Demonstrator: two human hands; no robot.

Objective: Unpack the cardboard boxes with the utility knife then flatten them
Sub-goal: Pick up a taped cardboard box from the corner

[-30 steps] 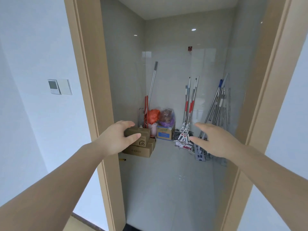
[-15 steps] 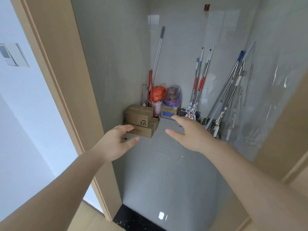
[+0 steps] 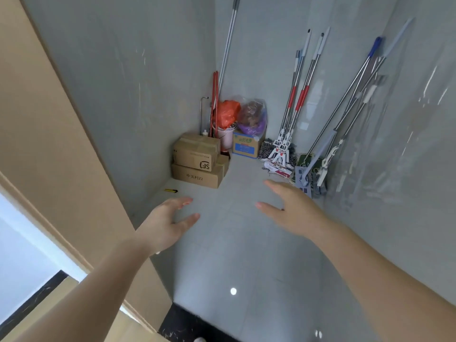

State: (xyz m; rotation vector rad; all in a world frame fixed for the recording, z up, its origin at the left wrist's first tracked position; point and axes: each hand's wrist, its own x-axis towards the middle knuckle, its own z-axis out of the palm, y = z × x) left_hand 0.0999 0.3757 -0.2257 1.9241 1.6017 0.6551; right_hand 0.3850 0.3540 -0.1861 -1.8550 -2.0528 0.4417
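Hands come first by size: the left hand (image 3: pixel 164 227) and the right hand (image 3: pixel 292 212) both reach forward over the grey tiled floor (image 3: pixel 246 243) with fingers spread and relaxed, holding nothing. Beyond the left fingertips, against the grey wall, two brown taped cardboard boxes (image 3: pixel 198 160) sit stacked, the smaller upper one resting squarely on the wider lower one; both look sealed, so their contents cannot be told. Further back, past the right fingertips, a blue-and-white printed carton (image 3: pixel 245 146) stands open and holds a purple plastic bag (image 3: pixel 253 117) bulging out of its top, while a pale pink bucket (image 3: pixel 225 137) just beside it carries an orange plastic bag (image 3: pixel 228 113). Metal-handled mops (image 3: pixel 296 99) lean on the back wall to the right of these. Smallest of all, the yellow-and-black utility knife (image 3: pixel 171 191) lies on the floor just ahead of the left fingers, between them and the lower box. Picking it up seems the step in hand; it would go best by pinching the handle along its length, blade kept retracted, before pulling the stack away from the wall for cutting room.
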